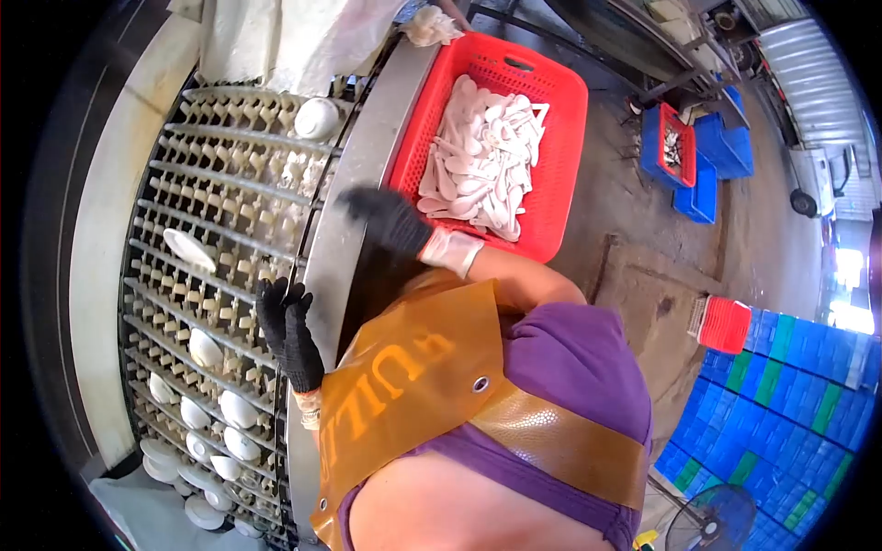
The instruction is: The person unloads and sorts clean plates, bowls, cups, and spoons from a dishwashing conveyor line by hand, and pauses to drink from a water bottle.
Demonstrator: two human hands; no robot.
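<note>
My left hand, in a black glove, is at the near edge of the conveyor rack. Its fingers are spread, and I see nothing in them. My right hand, also gloved in black, is over the metal ledge beside the red basket. Motion smears its fingers, so I cannot tell whether they hold anything. White ceramic spoons lie heaped in the basket. On the rack are a white dish lying tilted, a round white bowl at the far end, and several white bowls near the other end.
A steel ledge runs between the rack and me. A pale cloth sheet hangs over the rack's upper end. Blue crates stand on the floor behind, with stacked red baskets and a fan farther along.
</note>
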